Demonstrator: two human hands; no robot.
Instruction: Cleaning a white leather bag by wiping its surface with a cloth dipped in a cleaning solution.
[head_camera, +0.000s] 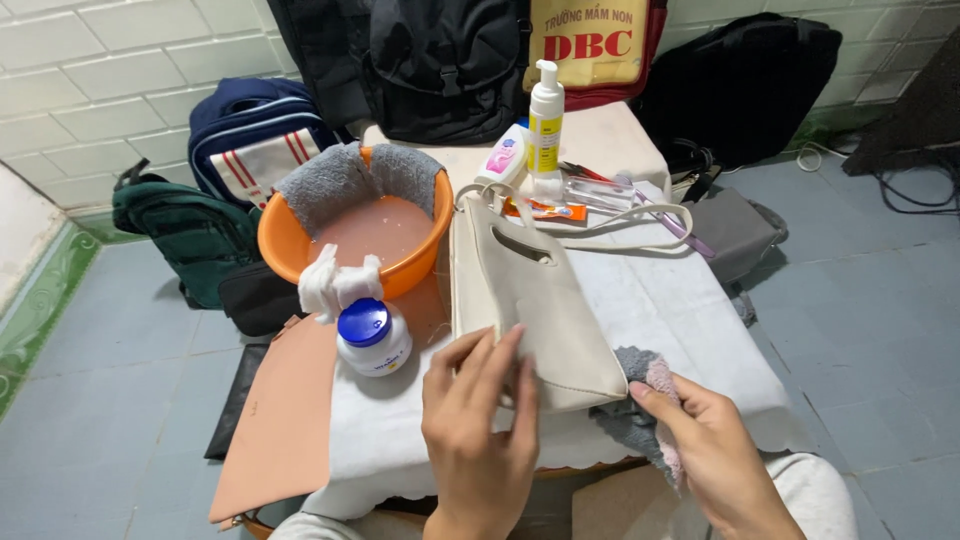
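Pressing down with its fingers (492, 352) laid flat and slightly fanned, the left hand (478, 425) rests on the near lower part of a cream-coloured flat leather handbag (525, 300), which lies lengthwise on the white cloth-covered table (690, 330), its cut-out handle slot pointing away from the person. The right hand (715, 455) sits just beside the bag's near right corner, its fingers curled around a bunched grey and pink cleaning cloth (640, 400), with the thumb (655, 398) pressed on top; the cloth touches the bag's edge.

Left of the bag stands a small white jar with a blue lid (370, 340), a wad of white cotton (335, 280) just behind it. Behind those sits an orange plastic basin (300, 250) of cloudy water, a grey towel (345, 175) draped over its rim. A tan leather sheet (285, 410) hangs off the table's left edge. Past the bag stand a white pump bottle (545, 125) and a small white and pink tube (505, 158). Several dark backpacks (445, 60) lean against the tiled wall.
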